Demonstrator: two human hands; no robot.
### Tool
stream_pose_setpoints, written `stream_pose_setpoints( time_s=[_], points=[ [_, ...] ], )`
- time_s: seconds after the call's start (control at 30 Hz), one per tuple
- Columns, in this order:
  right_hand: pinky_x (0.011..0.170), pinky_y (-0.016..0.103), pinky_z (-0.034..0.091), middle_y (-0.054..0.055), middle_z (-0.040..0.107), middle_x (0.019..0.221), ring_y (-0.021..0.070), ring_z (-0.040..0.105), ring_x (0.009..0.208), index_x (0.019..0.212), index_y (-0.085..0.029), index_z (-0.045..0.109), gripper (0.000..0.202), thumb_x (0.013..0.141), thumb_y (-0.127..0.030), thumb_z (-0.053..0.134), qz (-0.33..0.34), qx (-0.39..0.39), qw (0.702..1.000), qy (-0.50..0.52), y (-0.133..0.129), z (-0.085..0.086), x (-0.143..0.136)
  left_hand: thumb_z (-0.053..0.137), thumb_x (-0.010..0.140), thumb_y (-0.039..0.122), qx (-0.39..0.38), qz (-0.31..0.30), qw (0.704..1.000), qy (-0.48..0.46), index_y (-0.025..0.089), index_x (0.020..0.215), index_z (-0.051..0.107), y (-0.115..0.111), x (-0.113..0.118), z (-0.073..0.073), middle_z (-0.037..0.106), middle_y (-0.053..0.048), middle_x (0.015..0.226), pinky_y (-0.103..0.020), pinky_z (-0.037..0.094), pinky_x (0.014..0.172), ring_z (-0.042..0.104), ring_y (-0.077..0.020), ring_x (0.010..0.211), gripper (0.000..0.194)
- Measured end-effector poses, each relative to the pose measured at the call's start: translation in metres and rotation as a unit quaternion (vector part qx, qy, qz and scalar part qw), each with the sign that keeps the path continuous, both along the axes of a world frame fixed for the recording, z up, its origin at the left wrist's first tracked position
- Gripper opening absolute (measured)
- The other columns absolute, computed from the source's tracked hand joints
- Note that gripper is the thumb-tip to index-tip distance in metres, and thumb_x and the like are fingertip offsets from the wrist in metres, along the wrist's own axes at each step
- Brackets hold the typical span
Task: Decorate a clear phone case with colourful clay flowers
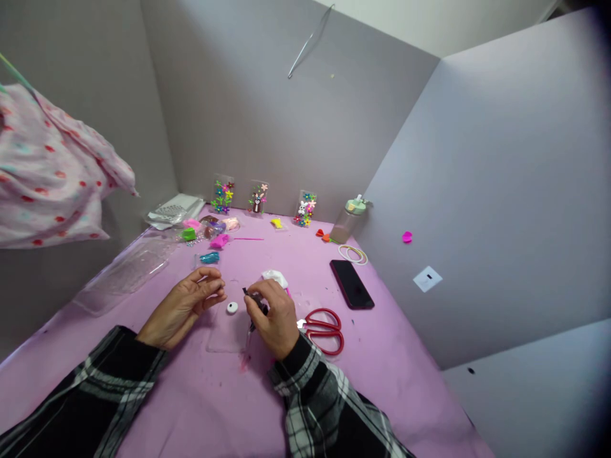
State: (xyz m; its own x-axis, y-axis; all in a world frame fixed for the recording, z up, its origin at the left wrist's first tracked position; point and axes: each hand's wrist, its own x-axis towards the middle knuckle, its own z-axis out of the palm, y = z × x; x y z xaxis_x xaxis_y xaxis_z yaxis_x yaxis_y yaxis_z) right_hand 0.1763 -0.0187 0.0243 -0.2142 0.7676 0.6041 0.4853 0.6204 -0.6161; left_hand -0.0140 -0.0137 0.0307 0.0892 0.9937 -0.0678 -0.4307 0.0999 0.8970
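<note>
My right hand (pixel 274 315) pinches a small dark lump (pixel 248 292) that looks like black modelling clay, partly covered by the fingers. To its left, my left hand (pixel 188 304) has thumb and fingertips drawn together; whatever sits between them is too small to make out. Between the hands, a small white disc (pixel 231 308) with a black dot rests on a clear flat phone-case-like piece (pixel 224 340). A white lump in plastic (pixel 275 278) lies just behind my right hand. Red-handled scissors (pixel 324 331) lie right of it, their blades partly hidden.
Colourful clay packets (pixel 219 241) and a clear plastic tray (pixel 126 273) lie at the left. Decorated clear cases (pixel 305 208) lean on the back wall. A bottle (pixel 351 219), rings (pixel 353 254) and a phone (pixel 352 284) are at the right. Polka-dot cloth (pixel 57 172) hangs upper left.
</note>
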Motion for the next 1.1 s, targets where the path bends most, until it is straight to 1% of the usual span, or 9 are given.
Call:
stream_pose_setpoints(
  time_s=[0.13, 0.2, 0.27, 0.43, 0.5, 0.67, 0.8, 0.9, 1.1],
  points=[
    [0.077, 0.03, 0.045, 0.004, 0.065, 0.085, 0.0182, 0.058, 0.082, 0.087, -0.02, 0.063, 0.006, 0.088, -0.016, 0.059, -0.004, 0.002, 1.0, -0.004, -0.0003, 0.0002, -0.0003, 0.086, 0.067, 0.023, -0.011, 0.022, 1.0, -0.013, 0.019, 0.089, 0.069, 0.0019, -0.0015, -0.0003, 0.062, 0.003, 0.076, -0.014, 0.057, 0.066, 0.06, -0.0074, 0.068, 0.028],
    [0.077, 0.03, 0.045, 0.004, 0.065, 0.084, 0.0182, 0.058, 0.082, 0.087, -0.02, 0.063, 0.006, 0.088, -0.017, 0.059, -0.006, 0.003, 1.0, -0.006, 0.0, 0.0002, -0.0005, 0.087, 0.065, 0.025, -0.013, 0.024, 0.999, -0.016, 0.019, 0.088, 0.07, 0.0024, -0.0017, -0.0001, 0.062, 0.004, 0.072, -0.011, 0.055, 0.059, 0.058, -0.0058, 0.061, 0.029],
    [0.077, 0.03, 0.045, 0.004, 0.065, 0.084, 0.0183, 0.058, 0.082, 0.087, -0.02, 0.063, 0.006, 0.088, -0.016, 0.058, -0.005, 0.003, 1.0, -0.005, 0.0005, 0.0, -0.0005, 0.088, 0.065, 0.026, -0.015, 0.027, 0.999, -0.018, 0.018, 0.088, 0.071, 0.0028, -0.0018, -0.0002, 0.063, 0.003, 0.073, -0.01, 0.054, 0.056, 0.058, -0.0053, 0.06, 0.03],
    [0.077, 0.03, 0.044, 0.004, 0.065, 0.084, 0.0187, 0.058, 0.082, 0.087, -0.02, 0.063, 0.005, 0.087, -0.016, 0.06, -0.001, -0.001, 1.0, -0.002, 0.0004, -0.0009, -0.0004, 0.087, 0.066, 0.023, -0.023, 0.036, 0.999, -0.03, 0.019, 0.091, 0.073, 0.0037, -0.0021, -0.0022, 0.069, 0.0, 0.084, -0.017, 0.059, 0.079, 0.066, -0.0097, 0.078, 0.028],
    [0.077, 0.03, 0.044, 0.004, 0.065, 0.084, 0.0186, 0.058, 0.082, 0.087, -0.02, 0.063, 0.005, 0.087, -0.016, 0.06, -0.001, -0.001, 1.0, -0.005, 0.0001, -0.0009, -0.0003, 0.084, 0.069, 0.021, -0.02, 0.03, 0.999, -0.034, 0.019, 0.091, 0.073, 0.0036, -0.0026, -0.0025, 0.069, 0.0, 0.085, -0.018, 0.058, 0.083, 0.067, -0.0102, 0.081, 0.024],
    [0.077, 0.03, 0.045, 0.004, 0.065, 0.085, 0.0185, 0.058, 0.082, 0.087, -0.02, 0.063, 0.005, 0.088, -0.016, 0.059, -0.003, 0.003, 1.0, -0.01, -0.0004, 0.0001, 0.0, 0.084, 0.069, 0.019, -0.02, 0.023, 0.999, -0.03, 0.019, 0.09, 0.073, 0.0027, -0.0031, -0.0012, 0.069, 0.001, 0.084, -0.019, 0.059, 0.083, 0.066, -0.0104, 0.081, 0.023],
    [0.077, 0.03, 0.045, 0.003, 0.065, 0.084, 0.0182, 0.058, 0.082, 0.087, -0.02, 0.063, 0.005, 0.088, -0.016, 0.059, -0.005, 0.004, 1.0, -0.011, -0.0005, 0.0004, -0.0002, 0.087, 0.064, 0.019, -0.02, 0.046, 0.998, -0.022, 0.018, 0.085, 0.074, 0.0028, -0.0017, -0.0006, 0.068, 0.002, 0.086, -0.016, 0.057, 0.08, 0.066, -0.0093, 0.08, 0.025],
    [0.077, 0.03, 0.045, 0.003, 0.065, 0.085, 0.0181, 0.058, 0.082, 0.088, -0.02, 0.063, 0.006, 0.088, -0.015, 0.059, -0.004, 0.006, 1.0, -0.01, -0.0005, 0.0, -0.0003, 0.088, 0.062, 0.018, -0.018, 0.051, 0.999, -0.011, 0.018, 0.081, 0.074, 0.0034, -0.0007, -0.0011, 0.068, 0.001, 0.087, -0.013, 0.056, 0.079, 0.065, -0.0089, 0.082, 0.024],
    [0.077, 0.03, 0.045, 0.004, 0.065, 0.085, 0.0184, 0.058, 0.082, 0.088, -0.02, 0.063, 0.005, 0.089, -0.017, 0.059, -0.013, 0.012, 1.0, -0.025, -0.0005, -0.0001, -0.0004, 0.088, 0.064, 0.026, -0.021, 0.04, 0.999, -0.017, 0.019, 0.087, 0.073, 0.003, -0.0015, -0.0033, 0.066, 0.002, 0.078, -0.02, 0.058, 0.077, 0.064, -0.0098, 0.072, 0.029]
  ],
)
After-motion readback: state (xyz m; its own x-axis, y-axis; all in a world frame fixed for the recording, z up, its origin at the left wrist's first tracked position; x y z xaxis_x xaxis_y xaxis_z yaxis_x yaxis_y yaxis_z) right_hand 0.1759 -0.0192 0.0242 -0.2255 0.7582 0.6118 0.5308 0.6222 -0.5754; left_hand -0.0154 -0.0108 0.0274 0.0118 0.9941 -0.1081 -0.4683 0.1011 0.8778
